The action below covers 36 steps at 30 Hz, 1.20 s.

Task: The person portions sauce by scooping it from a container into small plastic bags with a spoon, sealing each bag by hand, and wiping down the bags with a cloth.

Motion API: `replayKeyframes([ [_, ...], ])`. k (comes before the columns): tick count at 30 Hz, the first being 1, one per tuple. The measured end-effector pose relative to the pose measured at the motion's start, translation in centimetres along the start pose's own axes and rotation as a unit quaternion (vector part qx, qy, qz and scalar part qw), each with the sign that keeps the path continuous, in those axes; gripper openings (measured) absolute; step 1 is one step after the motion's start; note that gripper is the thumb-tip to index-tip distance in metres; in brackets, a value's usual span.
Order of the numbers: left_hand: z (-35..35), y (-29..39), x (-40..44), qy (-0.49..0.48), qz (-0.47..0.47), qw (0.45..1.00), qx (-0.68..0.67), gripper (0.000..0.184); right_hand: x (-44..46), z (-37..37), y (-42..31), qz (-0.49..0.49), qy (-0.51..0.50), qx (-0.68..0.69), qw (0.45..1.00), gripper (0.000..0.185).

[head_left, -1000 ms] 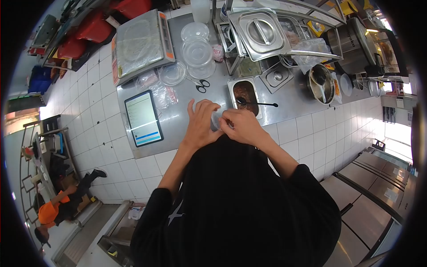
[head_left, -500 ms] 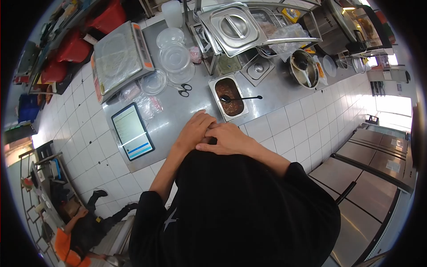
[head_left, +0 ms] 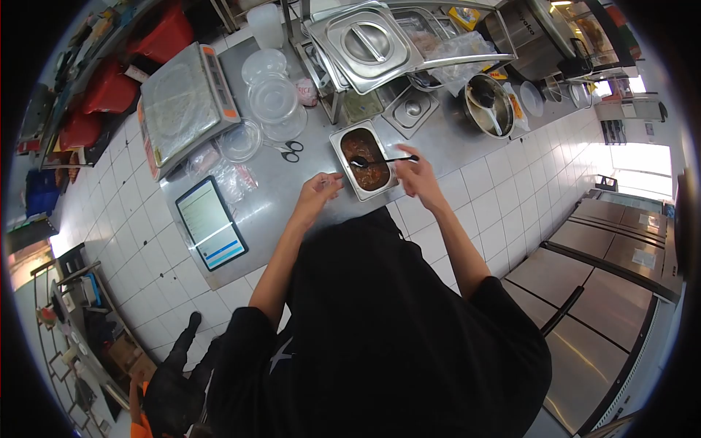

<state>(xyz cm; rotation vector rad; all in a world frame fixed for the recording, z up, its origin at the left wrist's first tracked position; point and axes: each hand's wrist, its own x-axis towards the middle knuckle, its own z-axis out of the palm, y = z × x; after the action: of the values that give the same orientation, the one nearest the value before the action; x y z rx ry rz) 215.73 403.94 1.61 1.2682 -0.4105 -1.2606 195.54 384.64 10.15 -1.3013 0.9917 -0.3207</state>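
Note:
A metal pan (head_left: pixel 353 185) of reddish-brown sauce (head_left: pixel 372 177) stands near the table's front edge. A black spoon (head_left: pixel 392 160) lies across it, its bowl in the sauce and its handle over the right rim. My left hand (head_left: pixel 315 197) is at the pan's left side, fingers loosely bent and apart; I cannot tell whether the fingertips touch the metal. On the right, my right hand (head_left: pixel 417 177) is beside the pan and the handle's end, fingers apart and not closed around the handle.
On the steel table (head_left: pixel 281 193) are a tablet (head_left: pixel 212 223), scissors (head_left: pixel 292 150), plastic lids (head_left: pixel 274 98) and a scale (head_left: pixel 182 102). Behind the pan are a steel lid (head_left: pixel 412 109) and a pot (head_left: pixel 489 106). A person in dark trousers (head_left: pixel 175 387) is at lower left.
My hands, clasped together half a second ago, have come apart and moved forward to either side of the pan. The person at lower left has shifted. The view has moved slightly.

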Motion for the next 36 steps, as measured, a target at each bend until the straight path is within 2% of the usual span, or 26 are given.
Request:
replayKeyframes([
  [1,1.1,-0.4,0.8,0.008,-0.022,0.995,-0.093,0.01,1.1,0.5,-0.7,-0.009,-0.069,-0.019,0.997,0.018],
  [3,2.1,-1.2,1.5,0.021,-0.059,0.972,-0.227,0.008,1.9,1.1,-1.1,-0.143,-0.073,-0.194,0.968,0.022],
  [4,2.4,-1.4,1.8,0.026,-0.07,0.96,-0.271,0.008,2.1,1.3,-1.5,-0.208,-0.073,-0.28,0.934,0.024],
  [7,2.8,-0.8,2.0,0.05,-0.075,0.941,-0.326,0.008,2.1,1.4,-3.5,-0.27,-0.055,-0.32,0.906,0.026],
  [10,3.6,-1.1,1.4,0.092,-0.045,0.943,-0.316,0.009,4.2,2.1,-0.3,-0.238,-0.086,-0.259,0.932,0.027],
  [13,4.8,-0.1,2.0,0.118,0.006,0.95,-0.291,0.007,3.9,2.2,2.7,-0.251,-0.097,-0.201,0.942,0.029],
  [14,5.4,0.2,1.9,0.125,0.019,0.95,-0.284,0.006,3.1,2.2,2.8,-0.192,-0.11,-0.13,0.967,0.032],
  [17,6.9,0.8,2.2,0.113,0.076,0.957,-0.256,0.006,2.1,2.0,3.1,-0.146,-0.101,-0.039,0.983,0.036],
  [23,7.2,0.9,2.9,0.227,0.046,0.949,-0.215,0.006,2.0,1.7,2.8,-0.161,-0.1,0.05,0.981,0.037],
  [27,7.0,1.2,2.0,0.241,0.044,0.939,-0.241,0.007,2.9,0.7,2.8,-0.11,-0.104,0.119,0.981,0.037],
  [29,7.0,1.5,1.8,0.248,0.045,0.929,-0.27,0.006,3.3,0.3,3.0,-0.11,-0.115,0.137,0.978,0.037],
  [36,6.5,1.4,1.3,0.243,0.05,0.941,-0.231,0.011,3.7,-1.2,2.8,-0.117,-0.107,0.149,0.976,0.036],
])
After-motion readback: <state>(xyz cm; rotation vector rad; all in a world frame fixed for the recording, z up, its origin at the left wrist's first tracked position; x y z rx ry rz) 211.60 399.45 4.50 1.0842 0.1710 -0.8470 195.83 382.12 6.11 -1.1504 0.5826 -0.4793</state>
